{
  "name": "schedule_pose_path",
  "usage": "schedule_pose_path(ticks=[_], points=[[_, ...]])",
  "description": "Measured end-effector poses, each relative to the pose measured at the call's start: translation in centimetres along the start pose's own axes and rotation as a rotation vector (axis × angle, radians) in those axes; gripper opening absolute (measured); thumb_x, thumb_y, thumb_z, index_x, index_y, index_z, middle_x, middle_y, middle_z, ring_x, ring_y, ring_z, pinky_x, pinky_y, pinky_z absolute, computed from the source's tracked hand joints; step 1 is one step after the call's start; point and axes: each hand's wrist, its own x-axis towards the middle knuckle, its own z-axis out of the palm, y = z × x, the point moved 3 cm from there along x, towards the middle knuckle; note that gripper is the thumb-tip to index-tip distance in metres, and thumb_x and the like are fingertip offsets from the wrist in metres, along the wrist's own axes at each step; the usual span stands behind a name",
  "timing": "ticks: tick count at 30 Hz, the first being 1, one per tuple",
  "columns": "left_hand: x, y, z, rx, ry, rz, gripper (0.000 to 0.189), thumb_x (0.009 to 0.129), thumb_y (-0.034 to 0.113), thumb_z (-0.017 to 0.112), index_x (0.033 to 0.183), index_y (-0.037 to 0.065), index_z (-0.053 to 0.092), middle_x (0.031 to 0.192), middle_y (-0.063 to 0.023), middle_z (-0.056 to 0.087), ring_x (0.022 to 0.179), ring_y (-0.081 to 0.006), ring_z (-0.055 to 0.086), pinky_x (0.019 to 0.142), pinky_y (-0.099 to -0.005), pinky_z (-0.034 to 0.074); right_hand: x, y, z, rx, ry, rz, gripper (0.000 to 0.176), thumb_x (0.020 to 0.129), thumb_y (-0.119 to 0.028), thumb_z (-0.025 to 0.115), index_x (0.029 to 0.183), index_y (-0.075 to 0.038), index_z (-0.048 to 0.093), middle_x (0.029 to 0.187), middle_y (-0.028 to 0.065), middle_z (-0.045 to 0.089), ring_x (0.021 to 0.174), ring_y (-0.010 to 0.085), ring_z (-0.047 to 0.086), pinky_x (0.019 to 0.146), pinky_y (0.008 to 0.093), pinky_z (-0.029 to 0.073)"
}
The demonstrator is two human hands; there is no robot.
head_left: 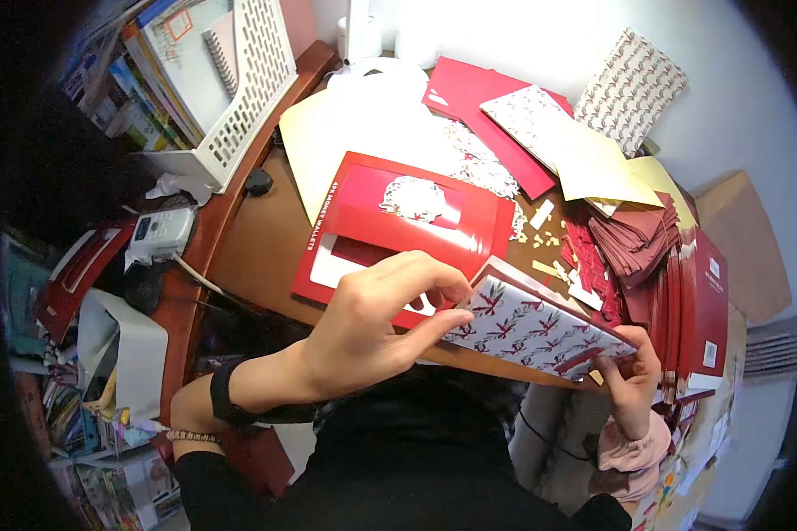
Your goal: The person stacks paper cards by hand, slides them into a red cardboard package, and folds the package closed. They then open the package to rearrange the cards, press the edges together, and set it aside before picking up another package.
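Head view, left fingers and right fingers gripping opposite ends of a patterned card, red package beside it on the table.

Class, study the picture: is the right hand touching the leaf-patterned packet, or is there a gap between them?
Touching. The head view shows the right hand holding one end of the leaf-patterned packet, its thumb against the patterned face.

Way thru for a hand: strip of brn tabletop L of red pkg; blk item sits at its far L edge. Pkg blocks ctr. R side jammed w/ red stack; scraps litter gap btwn.
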Motion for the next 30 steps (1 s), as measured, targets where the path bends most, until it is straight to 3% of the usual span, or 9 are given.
schedule_pose_path(ticks=[6, 12, 15, 19, 30], points=[[-0.3, -0.1, -0.1, -0.021, 0.02, 0.029, 0.016, 0.074, -0.002, 0.071, 0.086, -0.001, 0.062, 0.078, -0.0085, 0.062, 0.068, -0.0125, 0.06, 0.06, -0.0239, 0.049, -0.4, 0.4, 0.6, -0.024, 0.042, -0.107, 0.026, 0.081, 0.009, 0.06, 0.104, 0.001, 0.052, 0.088, 0.0054, 0.063, 0.08, 0.01, 0.058, 0.074, 0.0235, 0.047], [-0.3, 0.6, -0.7, -0.028, 0.102, 0.056, 0.016, 0.073, -0.003, 0.072, 0.086, 0.0, 0.063, 0.078, -0.0085, 0.064, 0.07, -0.0132, 0.062, 0.062, -0.0246, 0.05, -0.1, 0.2, 1.0, -0.087, 0.004, -0.297, 0.023, 0.081, 0.008, 0.06, 0.102, 0.003, 0.052, 0.091, 0.0132, 0.064, 0.085, 0.0159, 0.061, 0.077, 0.0265, 0.047], [-0.5, 0.9, -0.8, -0.019, 0.154, 0.09, 0.018, 0.071, -0.003, 0.074, 0.086, 0.0, 0.063, 0.079, -0.0091, 0.065, 0.071, -0.0147, 0.063, 0.064, -0.0252, 0.051, -0.4, 0.4, 1.1, -0.153, -0.02, -0.484, 0.02, 0.081, 0.011, 0.056, 0.099, 0.004, 0.05, 0.095, 0.0232, 0.064, 0.09, 0.0279, 0.064, 0.082, 0.035, 0.05], [-0.6, 1.0, -1.0, 0.106, 0.14, 0.225, 0.019, 0.07, -0.003, 0.074, 0.085, 0.001, 0.064, 0.08, -0.0099, 0.065, 0.071, -0.0183, 0.064, 0.065, -0.0264, 0.051, -0.7, 0.1, 1.5, -0.187, -0.043, -0.566, 0.019, 0.082, 0.013, 0.049, 0.099, 0.006, 0.049, 0.097, 0.0272, 0.064, 0.094, 0.0332, 0.064, 0.086, 0.041, 0.05], [-0.6, 0.8, -0.8, 0.072, 0.081, 0.165, 0.013, 0.074, -0.006, 0.066, 0.085, -0.001, 0.06, 0.082, -0.0108, 0.062, 0.076, -0.0208, 0.062, 0.069, -0.0288, 0.05, -0.9, -0.5, 1.5, -0.251, -0.031, -0.644, 0.013, 0.086, 0.007, 0.053, 0.098, 0.004, 0.049, 0.095, 0.0257, 0.064, 0.092, 0.0318, 0.065, 0.083, 0.0401, 0.051]])
